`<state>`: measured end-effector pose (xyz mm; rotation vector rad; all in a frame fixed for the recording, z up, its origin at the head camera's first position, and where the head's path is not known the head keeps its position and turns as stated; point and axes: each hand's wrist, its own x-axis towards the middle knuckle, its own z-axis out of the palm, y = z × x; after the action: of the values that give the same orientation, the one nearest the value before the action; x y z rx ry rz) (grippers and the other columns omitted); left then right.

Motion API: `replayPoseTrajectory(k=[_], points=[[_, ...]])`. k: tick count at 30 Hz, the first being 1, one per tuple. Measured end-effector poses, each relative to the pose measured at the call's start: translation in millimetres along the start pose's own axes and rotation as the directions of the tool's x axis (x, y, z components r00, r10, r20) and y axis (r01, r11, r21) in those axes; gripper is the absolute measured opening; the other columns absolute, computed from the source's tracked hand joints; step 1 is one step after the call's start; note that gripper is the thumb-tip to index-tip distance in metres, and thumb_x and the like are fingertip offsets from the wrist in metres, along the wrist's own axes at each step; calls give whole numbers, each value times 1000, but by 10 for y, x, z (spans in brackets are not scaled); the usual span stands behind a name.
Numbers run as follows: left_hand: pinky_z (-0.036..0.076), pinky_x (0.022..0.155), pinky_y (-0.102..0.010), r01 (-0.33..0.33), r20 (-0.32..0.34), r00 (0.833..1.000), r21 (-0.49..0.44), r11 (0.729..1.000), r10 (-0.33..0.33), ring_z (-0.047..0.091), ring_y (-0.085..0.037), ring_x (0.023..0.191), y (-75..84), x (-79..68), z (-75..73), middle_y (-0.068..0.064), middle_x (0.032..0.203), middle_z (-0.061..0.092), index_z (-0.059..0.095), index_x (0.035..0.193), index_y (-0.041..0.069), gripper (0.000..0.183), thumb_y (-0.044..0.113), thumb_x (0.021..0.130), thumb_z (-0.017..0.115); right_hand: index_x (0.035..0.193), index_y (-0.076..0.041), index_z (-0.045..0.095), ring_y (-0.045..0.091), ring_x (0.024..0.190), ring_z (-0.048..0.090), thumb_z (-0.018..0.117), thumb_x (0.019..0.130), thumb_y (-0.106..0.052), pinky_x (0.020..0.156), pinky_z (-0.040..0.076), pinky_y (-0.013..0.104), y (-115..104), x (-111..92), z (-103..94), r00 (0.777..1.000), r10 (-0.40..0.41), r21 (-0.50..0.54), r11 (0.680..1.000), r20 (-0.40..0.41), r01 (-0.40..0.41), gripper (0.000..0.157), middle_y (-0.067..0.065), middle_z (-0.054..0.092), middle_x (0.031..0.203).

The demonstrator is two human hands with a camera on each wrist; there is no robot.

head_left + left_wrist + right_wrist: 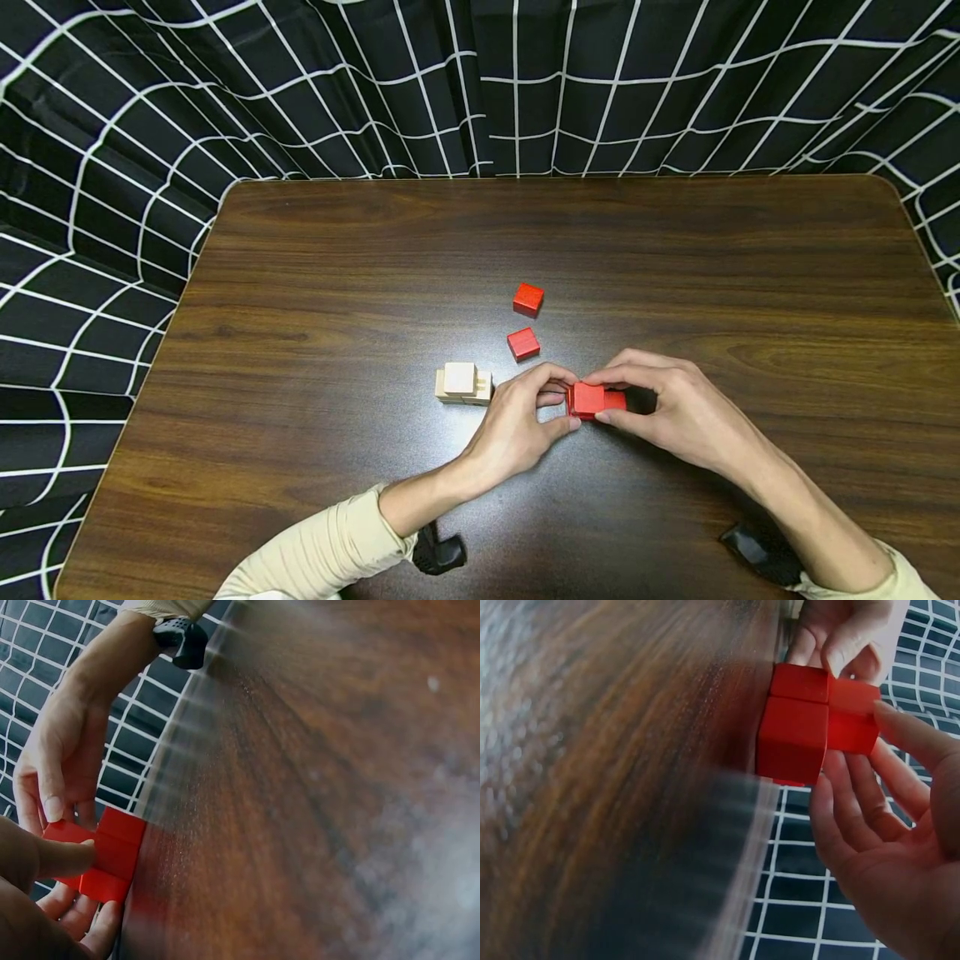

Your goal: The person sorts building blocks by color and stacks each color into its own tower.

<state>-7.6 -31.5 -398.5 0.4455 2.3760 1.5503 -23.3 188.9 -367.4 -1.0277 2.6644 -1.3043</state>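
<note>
Between my two hands a small stack of red blocks [589, 401] stands on the table, one block on top of others side by side. My left hand [519, 421] pinches the stack's left end, thumb on the near side and fingers on the far side. From the right, my right hand [678, 408] pinches the upper red block [855, 716] between thumb and fingertips. Both thumbs show against the red faces in the wrist views. Left of my left hand sits a similar stack of cream blocks [461, 382], one on top of others.
Two loose red blocks, a nearer one [523, 343] and a farther one [528, 299], lie beyond my hands on the brown wooden table [337, 250]. A black curtain with a white grid [420, 92] hangs behind the table's far edge.
</note>
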Motion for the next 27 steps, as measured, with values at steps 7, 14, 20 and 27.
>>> replayPoseTrajectory(k=[7,14,20,27], points=[[52,90,-17,6,3,1000,-14,1000,-6,68,-7,102,-1,3,-3,-1,114,69,63,118,13,43,5,81,82,108,-20,74,7,87,63,88,72,-4,75,48,15,-15,-11,4,1000,8,-7,1000,1,-8,42,-15,67,102],[52,92,-20,39,0,999,-97,995,-39,67,-4,101,17,-7,-2,1,116,69,64,117,16,45,8,78,85,109,-21,74,5,89,64,87,73,-4,76,49,16,-16,-7,3,1000,2,-14,1000,10,-2,42,-16,67,102],[53,91,-21,10,-21,1000,-129,992,-13,67,-6,101,25,-16,14,-1,116,69,63,117,14,42,9,80,84,109,-22,73,4,89,64,87,74,-4,75,50,17,-10,6,2,1000,-8,-15,1000,12,8,42,-17,67,101],[53,92,-21,-17,-30,999,-138,990,13,68,-8,102,19,-10,20,-3,114,70,63,115,12,39,10,81,83,110,-23,71,5,86,66,88,72,-3,77,49,15,-17,7,2,1000,3,-11,1000,1,-3,46,-15,68,99]])
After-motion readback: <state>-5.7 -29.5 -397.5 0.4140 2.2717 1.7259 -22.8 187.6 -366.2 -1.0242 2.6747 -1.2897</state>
